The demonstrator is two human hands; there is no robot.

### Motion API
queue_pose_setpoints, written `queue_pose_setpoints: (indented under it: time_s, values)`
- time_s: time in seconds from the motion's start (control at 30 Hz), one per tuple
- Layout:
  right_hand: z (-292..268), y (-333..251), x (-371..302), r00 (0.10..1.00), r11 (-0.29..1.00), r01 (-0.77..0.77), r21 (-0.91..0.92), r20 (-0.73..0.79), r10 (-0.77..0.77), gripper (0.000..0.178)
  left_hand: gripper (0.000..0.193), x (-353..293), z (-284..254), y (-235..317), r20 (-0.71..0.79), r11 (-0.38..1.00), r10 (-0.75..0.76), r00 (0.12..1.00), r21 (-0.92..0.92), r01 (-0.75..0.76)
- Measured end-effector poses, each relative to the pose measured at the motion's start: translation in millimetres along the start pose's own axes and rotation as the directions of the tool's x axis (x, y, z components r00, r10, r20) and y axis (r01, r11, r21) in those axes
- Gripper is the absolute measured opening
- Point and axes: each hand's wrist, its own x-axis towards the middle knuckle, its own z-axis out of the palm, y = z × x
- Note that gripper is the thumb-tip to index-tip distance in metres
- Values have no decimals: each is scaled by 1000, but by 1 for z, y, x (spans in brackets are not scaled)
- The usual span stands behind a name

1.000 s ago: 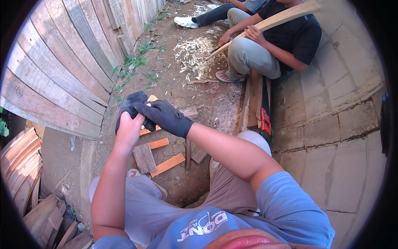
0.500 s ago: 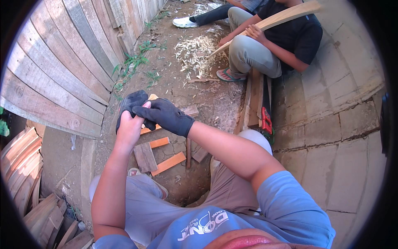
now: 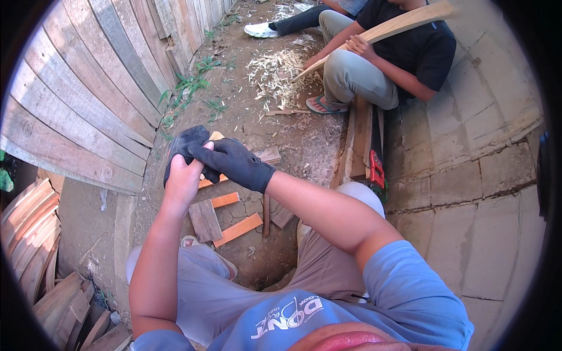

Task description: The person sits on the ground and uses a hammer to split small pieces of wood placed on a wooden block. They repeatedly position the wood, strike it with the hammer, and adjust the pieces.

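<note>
My left hand (image 3: 186,175) is held up in front of me, its thumb and palm base bare. A loose black glove (image 3: 184,144) covers its fingers, so their pose is hidden. My right hand (image 3: 239,166) wears a black glove too, and its closed fingers grip the loose glove beside the bare left thumb. Below the hands, a greyish wood block (image 3: 205,222) lies on the dirt among orange-brown wood strips (image 3: 238,230). A thin dark stick (image 3: 266,215) and a small wood piece (image 3: 283,218) lie to their right.
A red-handled saw (image 3: 376,168) stands by wooden beams (image 3: 360,140) at the right, along a block wall (image 3: 456,234). Ahead, a seated person holds a long curved plank (image 3: 404,22) near wood shavings (image 3: 281,73). A plank fence (image 3: 76,99) and stacked wood (image 3: 32,234) are at left.
My right fingers have shifted very slightly on the loose glove beside my left thumb. The wood pieces on the ground have not moved.
</note>
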Motion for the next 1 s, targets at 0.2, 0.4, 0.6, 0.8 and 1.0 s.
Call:
queue_pose_setpoints:
  time_s: [0.2, 0.4, 0.6, 0.8, 1.0]
  values:
    - [0, -4, -1, 999, 995, -24, -94, -36, 20, 57, 37, 0, -1, -1, -8, 999, -26, 1000, 21, 26]
    - [1, 1, 1, 998, 997, -35, -71, -51, 32, 64, 38, 1, -1, -1, -4, 999, 19, 1000, 37, -19]
    - [3, 3, 1, 986, 993, -114, -37, -123, 109, 71, 39, 2, -2, -6, -6, 997, 46, 999, 58, -45]
    - [0, 6, 3, 992, 994, -62, -89, -113, 52, 72, 39, 3, -4, -10, -23, 993, 65, 998, 102, -62]
    - [1, 4, 2, 989, 993, -99, -66, -113, 91, 72, 38, 2, -4, -8, -16, 994, 67, 998, 86, -65]
